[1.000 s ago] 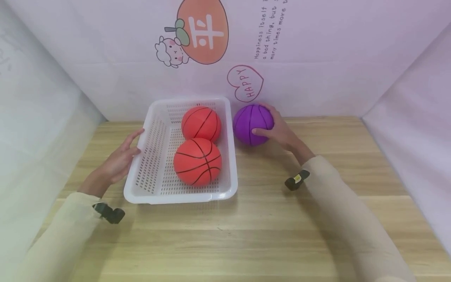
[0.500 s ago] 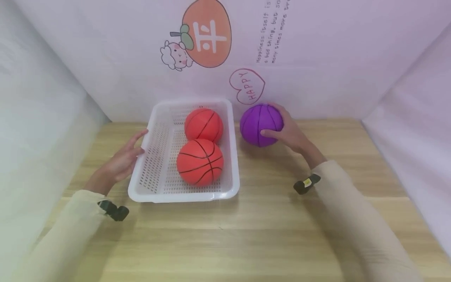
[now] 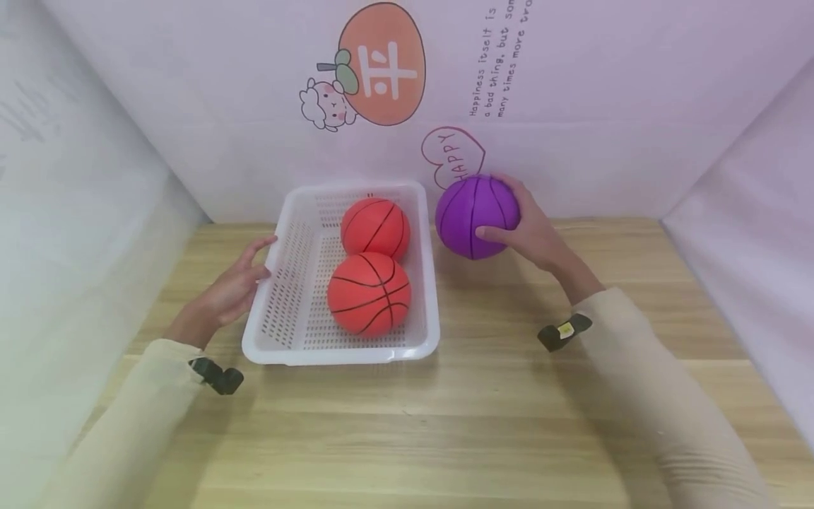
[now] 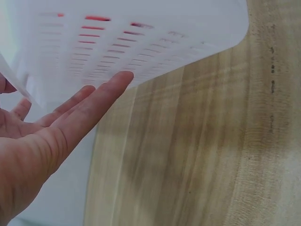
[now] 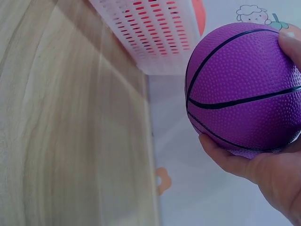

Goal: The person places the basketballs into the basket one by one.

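Note:
At the right, my right hand (image 3: 532, 230) grips a purple basketball (image 3: 470, 215), fingers around its far side and thumb across its front. The ball is close to the basket's right rim, and the right wrist view shows the purple basketball (image 5: 240, 89) raised off the wooden surface. My left hand (image 3: 232, 290) touches the left rim of a white plastic basket (image 3: 343, 355). In the left wrist view, the fingers (image 4: 101, 96) lie straight along the slotted outer wall. Two red basketballs, a rear one (image 3: 375, 227) and a front one (image 3: 369, 295), lie inside the basket.
A wooden tabletop (image 3: 407, 431) lies beneath everything. Behind it hangs a white cloth (image 3: 572, 162) with a printed orange fruit, lettering and a heart. White cloth walls (image 3: 70, 212) stand on both sides.
My right hand has moved the purple basketball away from the basket's side and raised it. The left hand stays at the rim. The whole view has shifted slightly.

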`<state>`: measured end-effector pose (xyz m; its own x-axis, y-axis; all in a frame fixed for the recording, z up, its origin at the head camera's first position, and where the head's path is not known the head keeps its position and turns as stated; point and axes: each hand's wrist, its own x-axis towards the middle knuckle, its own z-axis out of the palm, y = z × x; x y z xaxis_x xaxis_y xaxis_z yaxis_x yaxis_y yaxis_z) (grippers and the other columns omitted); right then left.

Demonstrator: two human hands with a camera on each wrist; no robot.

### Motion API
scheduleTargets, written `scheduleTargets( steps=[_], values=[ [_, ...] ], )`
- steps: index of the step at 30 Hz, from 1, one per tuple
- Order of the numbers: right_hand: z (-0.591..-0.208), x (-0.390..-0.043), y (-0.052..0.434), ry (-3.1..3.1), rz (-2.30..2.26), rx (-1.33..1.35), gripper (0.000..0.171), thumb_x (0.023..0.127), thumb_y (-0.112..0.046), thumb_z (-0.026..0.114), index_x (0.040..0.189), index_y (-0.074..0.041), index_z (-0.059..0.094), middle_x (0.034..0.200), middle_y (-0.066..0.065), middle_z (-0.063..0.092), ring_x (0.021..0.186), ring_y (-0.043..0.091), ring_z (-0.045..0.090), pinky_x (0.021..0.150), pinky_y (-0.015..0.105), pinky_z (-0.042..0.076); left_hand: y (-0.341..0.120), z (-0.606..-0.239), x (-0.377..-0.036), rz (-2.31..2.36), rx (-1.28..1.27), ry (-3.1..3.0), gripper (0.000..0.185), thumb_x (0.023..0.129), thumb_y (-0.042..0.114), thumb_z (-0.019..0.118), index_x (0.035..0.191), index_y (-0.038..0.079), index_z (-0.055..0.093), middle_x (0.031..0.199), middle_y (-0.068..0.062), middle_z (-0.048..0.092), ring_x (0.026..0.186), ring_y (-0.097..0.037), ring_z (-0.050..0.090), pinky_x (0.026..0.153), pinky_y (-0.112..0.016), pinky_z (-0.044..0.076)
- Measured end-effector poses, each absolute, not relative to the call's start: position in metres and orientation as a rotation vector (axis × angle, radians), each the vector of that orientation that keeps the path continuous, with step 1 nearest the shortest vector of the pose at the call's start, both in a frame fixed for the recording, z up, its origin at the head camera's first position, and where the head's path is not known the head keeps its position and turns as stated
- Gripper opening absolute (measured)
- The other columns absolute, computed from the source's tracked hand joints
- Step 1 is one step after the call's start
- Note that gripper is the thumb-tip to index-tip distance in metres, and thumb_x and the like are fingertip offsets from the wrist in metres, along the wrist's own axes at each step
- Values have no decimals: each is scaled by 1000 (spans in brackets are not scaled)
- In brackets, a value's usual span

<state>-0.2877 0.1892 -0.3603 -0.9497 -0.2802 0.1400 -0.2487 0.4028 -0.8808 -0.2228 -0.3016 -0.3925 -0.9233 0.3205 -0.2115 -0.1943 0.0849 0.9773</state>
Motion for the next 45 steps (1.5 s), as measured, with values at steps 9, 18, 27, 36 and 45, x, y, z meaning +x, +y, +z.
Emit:
scheduleTargets(
  steps=[9,18,27,36,45],
  values=[
    [-342,-284,172,2634,-1633,-588,96,80,-26,84,157,-31,27,155,8,29,132,39,42,100,58,44,-301,-391,-226,1840,129,2040,68,102,0,28,159,25,1,151,-33,27,117,-29,58,88,-45,54],
    [-329,-282,147,2620,-1645,-728,94,79,-21,83,156,-26,31,153,7,32,131,34,43,99,55,46,-301,-386,-228,1816,90,2062,71,101,0,31,160,23,-1,145,-35,32,104,-21,65,84,-39,56],
    [-326,-286,136,2646,-1585,-802,91,78,-25,84,154,-28,35,149,6,37,125,32,48,95,52,49,-300,-385,-228,1812,101,2049,71,100,-1,32,159,23,0,143,-35,34,102,-22,66,83,-41,57],
    [-315,-287,116,2637,-1525,-876,90,76,-29,84,153,-25,37,147,6,40,122,30,52,92,48,51,-301,-388,-226,1815,116,2035,71,100,0,31,158,23,-2,141,-36,33,101,-21,66,82,-41,57],
    [-308,-290,87,2610,-1500,-894,90,75,-37,85,151,-30,38,145,0,41,121,23,52,91,41,52,-304,-386,-227,1802,125,2032,71,100,0,31,158,23,-2,139,-35,35,102,-21,66,83,-41,56]
  ],
)
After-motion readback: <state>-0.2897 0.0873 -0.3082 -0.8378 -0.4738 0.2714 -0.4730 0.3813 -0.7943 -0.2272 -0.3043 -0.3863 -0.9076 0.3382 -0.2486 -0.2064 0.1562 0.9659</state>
